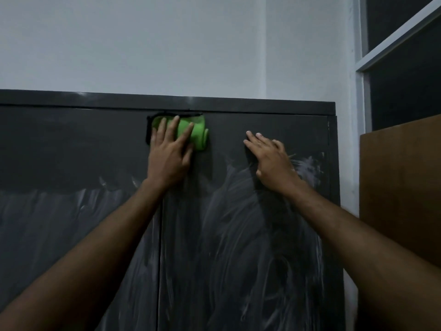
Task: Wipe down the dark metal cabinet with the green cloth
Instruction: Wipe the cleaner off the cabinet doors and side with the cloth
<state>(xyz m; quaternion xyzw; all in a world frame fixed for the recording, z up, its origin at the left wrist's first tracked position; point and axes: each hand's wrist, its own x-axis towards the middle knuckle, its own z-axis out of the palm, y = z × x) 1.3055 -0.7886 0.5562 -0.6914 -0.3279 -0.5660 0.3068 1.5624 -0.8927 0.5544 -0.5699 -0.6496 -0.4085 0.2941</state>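
- The dark metal cabinet point(71, 144) fills the lower part of the view, its two doors meeting at a seam down the middle. Pale streaks and smears cover the lower stretch of both doors, while the band near the top of the left door looks darker and cleaner.
- The left hand point(170, 154) is up by the top edge of the doors, right at the seam, pressing the green cloth point(195, 132) flat against the metal. Its fingers are straight and spread over the bunched cloth, not curled round it.
- The cloth sits just under the cabinet's top lip, with a black edge or trim showing along its top and left side.
- The right hand point(269, 161) lies flat on the right door, a little lower than the left and well apart from the cloth. Its fingers are stretched out and relaxed, holding nothing.
- A pale wall point(167, 44) rises behind the cabinet.
- At the far right stands a brown board point(401, 187), with a window frame point(362, 68) above it.
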